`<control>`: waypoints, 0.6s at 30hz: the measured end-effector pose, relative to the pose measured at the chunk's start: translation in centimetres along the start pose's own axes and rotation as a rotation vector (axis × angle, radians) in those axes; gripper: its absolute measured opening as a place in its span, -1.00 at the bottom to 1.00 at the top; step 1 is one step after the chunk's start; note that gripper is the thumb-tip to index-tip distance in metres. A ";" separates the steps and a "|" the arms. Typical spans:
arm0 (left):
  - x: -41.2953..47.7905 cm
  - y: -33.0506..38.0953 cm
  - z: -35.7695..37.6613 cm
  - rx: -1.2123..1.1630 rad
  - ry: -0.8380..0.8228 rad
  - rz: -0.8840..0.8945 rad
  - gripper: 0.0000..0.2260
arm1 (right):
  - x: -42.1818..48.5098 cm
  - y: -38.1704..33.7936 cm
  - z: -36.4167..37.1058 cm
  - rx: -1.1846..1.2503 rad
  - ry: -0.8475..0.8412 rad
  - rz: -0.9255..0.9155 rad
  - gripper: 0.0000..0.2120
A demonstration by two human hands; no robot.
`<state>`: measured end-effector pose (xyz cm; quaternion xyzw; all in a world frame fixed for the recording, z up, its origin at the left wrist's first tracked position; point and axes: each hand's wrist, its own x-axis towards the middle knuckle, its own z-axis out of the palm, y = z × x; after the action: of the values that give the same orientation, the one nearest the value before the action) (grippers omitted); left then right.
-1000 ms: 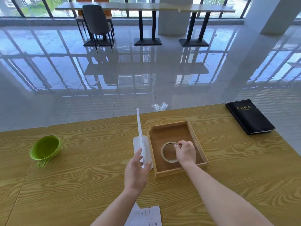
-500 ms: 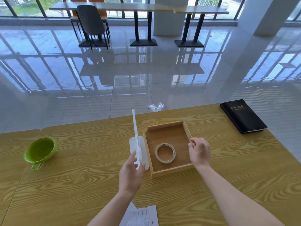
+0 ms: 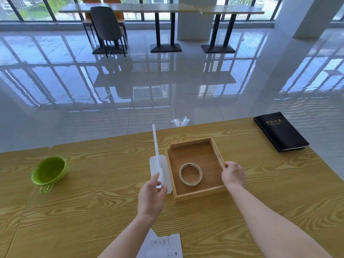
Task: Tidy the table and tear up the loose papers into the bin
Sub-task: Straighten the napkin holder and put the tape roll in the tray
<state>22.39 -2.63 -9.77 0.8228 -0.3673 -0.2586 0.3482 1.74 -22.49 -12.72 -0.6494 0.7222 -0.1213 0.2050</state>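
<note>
Left hand (image 3: pixel 151 197): forearm reaching forward, fingers pinching the white stand (image 3: pixel 158 164), just left of the wooden tray (image 3: pixel 217 155).
Right hand (image 3: pixel 233 174): fingers closed on the tray's right wall.
Tape roll (image 3: pixel 190 174): flat inside the tray.

**Both hands busy at the tray**

Left hand (image 3: pixel 151 197) pinches a thin white stand (image 3: pixel 156 155), upright on its flat base just left of the wooden tray (image 3: pixel 216 151). Right hand (image 3: pixel 233 174) grips the tray's right wall. Tape roll (image 3: pixel 190 174) lies inside. Green cup (image 3: pixel 48 172) far left, black notebook (image 3: pixel 280 131) far right, printed papers (image 3: pixel 164 246) at near edge.
</note>
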 end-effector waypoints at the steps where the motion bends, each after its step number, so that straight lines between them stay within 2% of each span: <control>1: 0.0 0.0 0.0 0.002 0.001 0.002 -0.70 | 0.0 0.1 0.0 0.002 0.002 0.001 -0.69; 18: -0.2 -0.6 0.1 0.029 0.001 0.016 -0.69 | 0.3 0.3 -0.2 0.007 0.020 -0.008 -0.74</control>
<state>22.40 -2.21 -10.22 0.8248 -0.3776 -0.2499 0.3384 1.40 -22.74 -12.72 -0.6503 0.7212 -0.1311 0.1994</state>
